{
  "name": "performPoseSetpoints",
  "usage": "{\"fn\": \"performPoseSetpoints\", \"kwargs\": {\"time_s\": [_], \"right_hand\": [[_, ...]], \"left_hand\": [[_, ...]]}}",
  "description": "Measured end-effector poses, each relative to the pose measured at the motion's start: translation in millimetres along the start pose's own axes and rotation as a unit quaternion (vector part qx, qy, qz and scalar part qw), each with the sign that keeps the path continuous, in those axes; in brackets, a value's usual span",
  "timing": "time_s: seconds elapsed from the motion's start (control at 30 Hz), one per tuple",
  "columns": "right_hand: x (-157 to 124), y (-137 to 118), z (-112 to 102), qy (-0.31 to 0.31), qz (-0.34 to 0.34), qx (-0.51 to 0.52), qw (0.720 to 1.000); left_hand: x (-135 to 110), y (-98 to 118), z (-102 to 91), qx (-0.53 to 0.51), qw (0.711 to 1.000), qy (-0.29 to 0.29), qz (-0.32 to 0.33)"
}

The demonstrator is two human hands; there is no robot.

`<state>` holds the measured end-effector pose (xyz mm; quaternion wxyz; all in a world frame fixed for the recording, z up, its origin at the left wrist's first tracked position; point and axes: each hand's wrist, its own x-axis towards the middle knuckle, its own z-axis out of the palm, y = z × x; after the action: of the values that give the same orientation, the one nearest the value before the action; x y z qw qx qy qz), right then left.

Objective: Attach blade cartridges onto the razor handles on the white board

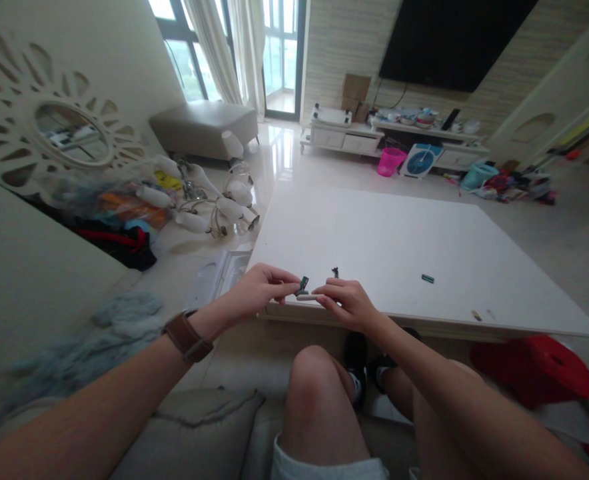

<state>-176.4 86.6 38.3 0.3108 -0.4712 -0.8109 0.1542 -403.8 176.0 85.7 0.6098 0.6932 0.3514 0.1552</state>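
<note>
My left hand (262, 290), with a brown watch strap at the wrist, is closed in a pinch on a small green-and-black piece (303, 283) that looks like a battery. Close beside it, my right hand (348, 303) is closed on a thin, pale, flat piece (306, 297). The two pieces are almost touching above the table's near edge; whether they meet I cannot tell. Just beyond the right fingers lies a small dark clip-like part (335, 272). Farther right on the white table (374, 233) rests a small green-and-black battery (428, 279).
A small brown piece (476, 315) lies near the table's front edge. Left of the table, a chandelier with white shades (219, 207) stands on the floor. A red object (534, 370) is at the lower right, and a grey cushion (194, 433) is beside my legs.
</note>
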Motion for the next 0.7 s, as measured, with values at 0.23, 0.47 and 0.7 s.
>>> {"fn": "performPoseSetpoints", "kwargs": {"time_s": [0.23, 0.47, 0.7], "right_hand": [[-4.4, -0.6, -2.4, 0.03, -0.032, 0.014, 0.999], [-3.4, -0.8, 1.5, 0.029, -0.061, 0.016, 0.998], [-6.3, 0.9, 4.4, 0.032, -0.071, -0.033, 0.996]], "left_hand": [[-3.2, 5.4, 0.3, -0.02, 0.998, -0.05, 0.018], [-6.5, 9.0, -0.1, -0.039, 0.993, -0.107, 0.027], [-6.0, 8.2, -0.3, -0.037, 0.99, -0.138, 0.018]]}}
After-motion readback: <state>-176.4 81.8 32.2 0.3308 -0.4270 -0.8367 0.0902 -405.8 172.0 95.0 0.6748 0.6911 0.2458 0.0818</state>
